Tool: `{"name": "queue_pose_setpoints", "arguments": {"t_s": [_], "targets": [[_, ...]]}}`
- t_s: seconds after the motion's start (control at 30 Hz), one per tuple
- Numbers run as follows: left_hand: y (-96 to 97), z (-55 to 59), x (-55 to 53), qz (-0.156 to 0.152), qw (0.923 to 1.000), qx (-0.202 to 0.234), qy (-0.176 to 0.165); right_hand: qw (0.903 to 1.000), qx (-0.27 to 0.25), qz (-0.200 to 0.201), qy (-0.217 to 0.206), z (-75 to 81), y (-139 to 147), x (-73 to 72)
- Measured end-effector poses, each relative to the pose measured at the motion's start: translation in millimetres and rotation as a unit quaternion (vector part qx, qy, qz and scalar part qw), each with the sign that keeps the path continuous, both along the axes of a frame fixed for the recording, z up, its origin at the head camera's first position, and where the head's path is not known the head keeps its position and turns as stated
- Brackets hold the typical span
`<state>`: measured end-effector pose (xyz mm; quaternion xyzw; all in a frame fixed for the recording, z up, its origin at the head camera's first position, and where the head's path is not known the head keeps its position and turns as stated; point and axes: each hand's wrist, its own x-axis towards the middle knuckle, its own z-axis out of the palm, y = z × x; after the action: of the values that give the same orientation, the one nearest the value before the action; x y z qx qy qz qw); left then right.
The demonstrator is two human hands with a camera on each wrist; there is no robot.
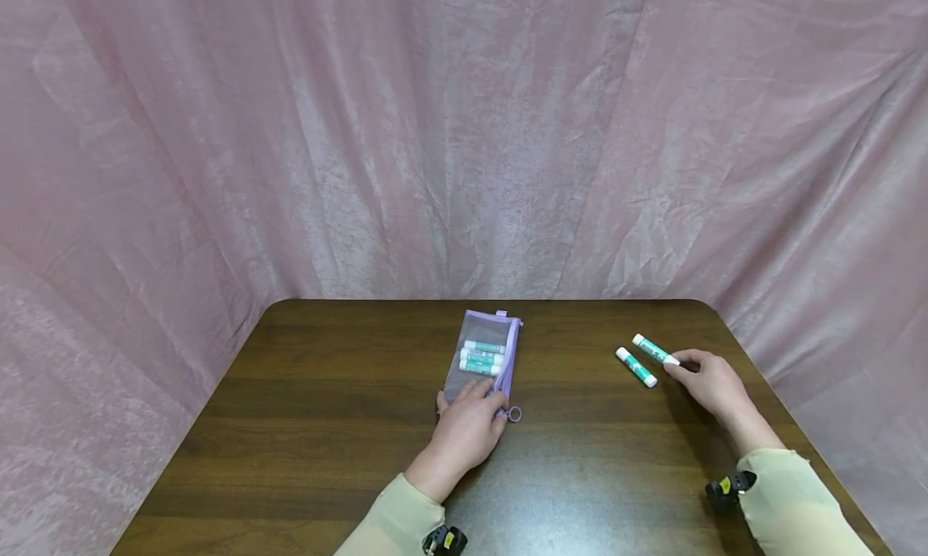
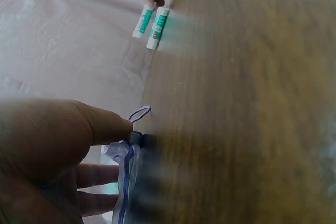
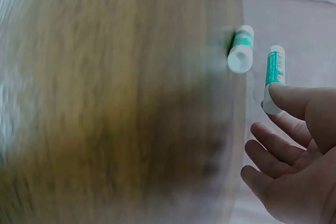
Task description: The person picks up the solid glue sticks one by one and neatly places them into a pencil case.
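At right of the frame, the right hand (image 1: 710,385) is pinching the near end of a glue stick (image 1: 655,350) between thumb and fingertips, the other fingers hanging loosely apart in the right wrist view. Whether the stick's far end is touching the table (image 1: 326,395) is not showing clearly. The stick is looking light, stiff and smooth, so likely prone to rolling or turning in a pinch at one end; mid-barrel would be giving the steadier hold.

At centre, the left hand (image 1: 467,429) is covering the lower end of a mesh pouch (image 1: 487,326), thumb at the zip end beside the pull ring (image 1: 514,414), and appears to be pinching that edge. The pouch is lying flat with similar sticks (image 1: 480,359) inside (at least three are showing through); its fabric is probably soft and apt to fold.

A second glue stick (image 1: 635,367) is lying just left of the held one, close enough to be knocked. The left fingers are partly blocking the pouch's lower end, while a pink curtain (image 1: 464,137) is hanging behind the table
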<state>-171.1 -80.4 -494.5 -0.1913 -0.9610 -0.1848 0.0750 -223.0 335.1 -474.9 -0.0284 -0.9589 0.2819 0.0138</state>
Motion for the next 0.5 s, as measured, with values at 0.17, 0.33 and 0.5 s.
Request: {"name": "queue_pose_setpoints", "arguments": {"t_s": [0.17, 0.33, 0.5], "targets": [[-0.4, 1.1, 0.8, 0.001, 1.0, 0.0, -0.002, 0.9998, 0.003, 0.015, 0.015, 11.1, -12, 2.2], [-0.6, 1.5, 1.4, 0.003, 1.0, 0.001, -0.004, 0.9992, 0.0, 0.026, 0.03, 22.7, -26, 3.9], [-0.6, 1.1, 2.2, 0.005, 1.0, 0.002, -0.004, 0.9982, -0.003, 0.036, 0.048, 30.3, -42, 4.5]]}}
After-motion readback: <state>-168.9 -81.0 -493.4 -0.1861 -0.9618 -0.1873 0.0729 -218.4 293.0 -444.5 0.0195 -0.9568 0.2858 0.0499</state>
